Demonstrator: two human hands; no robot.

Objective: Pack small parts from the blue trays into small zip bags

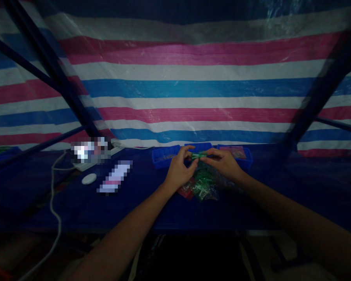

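Between my two hands is a small green packet [198,155], held just above the table. The fingertips of my left hand [179,168] pinch its left end. My right hand [224,163] grips the right end between thumb and fingers. Below them lies a pile of clear bags with green contents [204,183], with a red packet [186,190] at its left edge. Behind my hands stand a left blue bin [163,157], a middle blue bin [197,147] and a right blue bin [247,156]. The packet's fine detail is too dim to make out.
On the blue table [128,210], a blurred-out phone-like rectangle [115,177] and a white oval object [89,179] lie to the left. A white cable [53,195] hangs over the left side. Dark metal posts [73,105] flank a striped plastic sheet [199,89] behind.
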